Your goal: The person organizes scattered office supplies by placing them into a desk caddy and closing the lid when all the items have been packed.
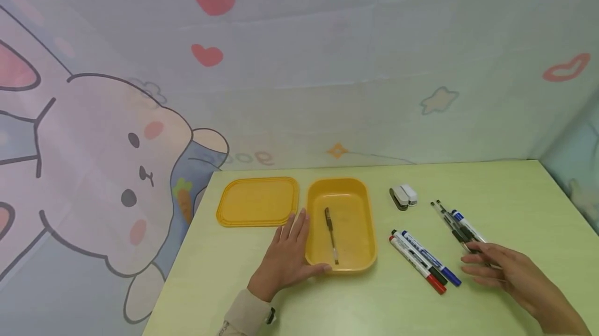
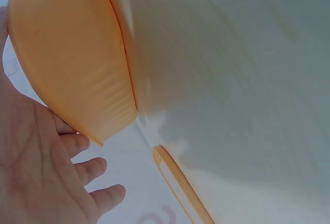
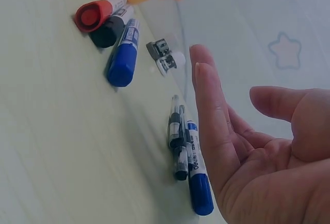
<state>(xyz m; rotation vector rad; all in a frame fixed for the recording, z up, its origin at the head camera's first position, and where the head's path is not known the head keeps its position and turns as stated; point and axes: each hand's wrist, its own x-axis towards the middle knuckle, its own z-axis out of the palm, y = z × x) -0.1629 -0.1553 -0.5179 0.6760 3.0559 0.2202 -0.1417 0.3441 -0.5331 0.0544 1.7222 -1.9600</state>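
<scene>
My left hand (image 1: 286, 258) lies with straight fingers along the left side of a yellow plastic bin (image 1: 357, 242), its thumb at the near rim. One black-capped pen (image 1: 331, 234) rests inside the bin. My right hand (image 1: 519, 276) is over the near end of a small bunch at the right: slim clear-barrelled pens (image 1: 444, 214) and a blue-capped marker (image 3: 200, 188). In the right wrist view its fingers are fairly straight, the thumb stands apart, and nothing shows between them. Left of this hand lie a red marker (image 1: 416, 263), a dark-capped marker (image 1: 438, 275) and a blue marker (image 1: 435, 260), side by side.
A flat yellow lid (image 1: 257, 202) lies left of the bin, near the table's back edge. Behind the three markers sits a small white-and-dark stapler (image 1: 403, 197). A printed cloth (image 1: 299, 91) hangs behind the pale green table (image 1: 355, 305).
</scene>
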